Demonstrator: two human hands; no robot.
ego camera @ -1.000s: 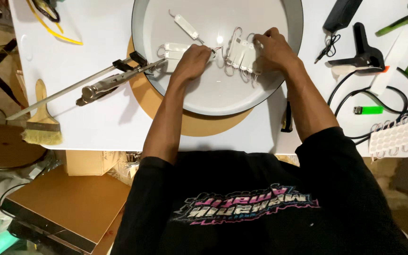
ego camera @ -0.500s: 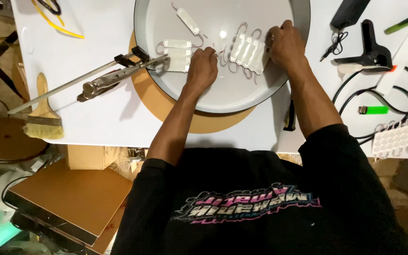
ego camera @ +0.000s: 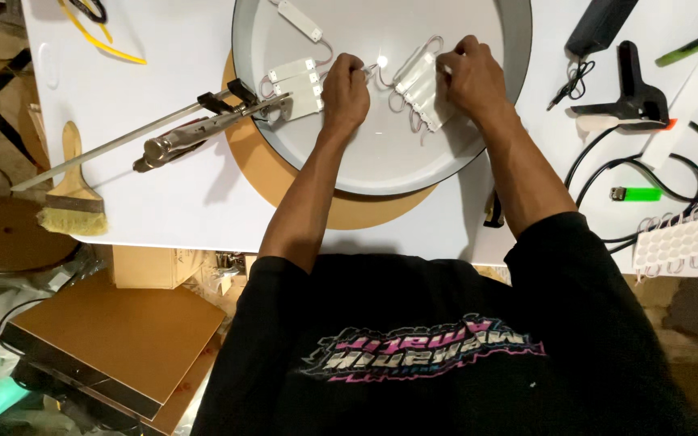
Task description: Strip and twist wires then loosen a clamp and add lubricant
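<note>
Left hand [ego camera: 345,95] pinches wire; right hand [ego camera: 470,77] grips white modules [ego camera: 422,90] in round pan [ego camera: 519,121]; probably midway, several modules loose.

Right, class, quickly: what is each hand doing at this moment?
Left hand: closed, pinching the thin white wire between the modules.
Right hand: fingers curled, gripping the stack of white LED modules in the round pan.

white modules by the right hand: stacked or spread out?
Bunched. The white modules lie side by side, touching, in the round tray, under the right hand. Whether any overlap, cannot tell.
</note>
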